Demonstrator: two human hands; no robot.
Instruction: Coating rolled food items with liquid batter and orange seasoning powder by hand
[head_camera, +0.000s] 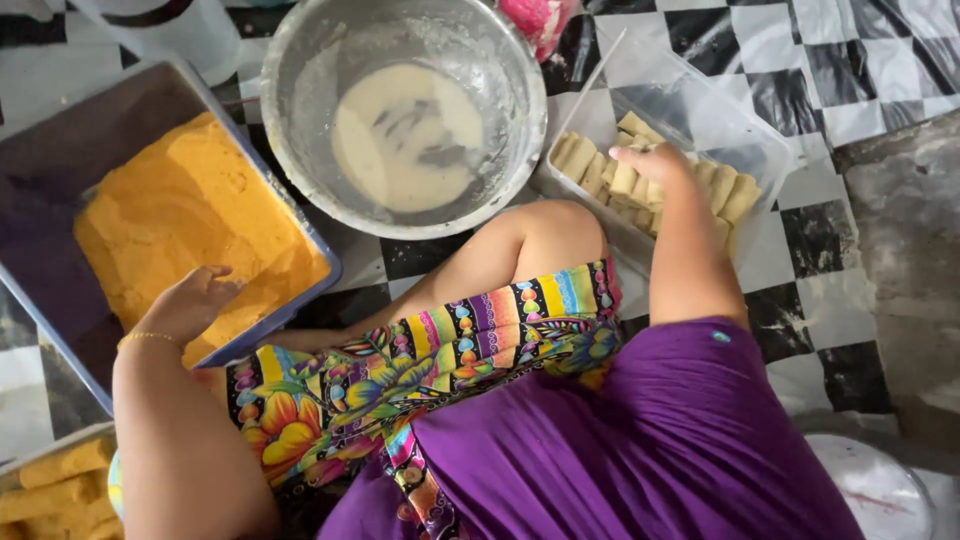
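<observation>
The person sits on a black-and-white checkered floor covering (800, 70), one bare knee (545, 235) raised at the centre of the view.

The left hand (190, 300), at about 8 o'clock, rests on the near edge of a grey rectangular tray (60, 150) filled with orange breadcrumbs (190, 215). Its fingers are loosely curled and slightly spread, tips touching the crumbs; it grips nothing that can be seen. A thin gold bracelet (145, 338) circles the wrist.

The right hand (650, 165), at about 2 o'clock, reaches into a clear plastic container (735, 125) holding pale rolled sticks (590, 170) laid side by side. The fingers bend down onto one of the rolls, seemingly pinching it, though whether it is truly gripped cannot be told because the back of the hand covers the fingertips.

Between the tray and the container, at 12 o'clock, stands a round metal bowl (300, 60) with a shallow pool of pale batter (405, 135) in it, streaked by finger marks.

At 7 o'clock, in the lower left corner, lie crumb-coated sticks (60, 480) in another container. A white round lid (880, 490) shows at 5 o'clock.
</observation>
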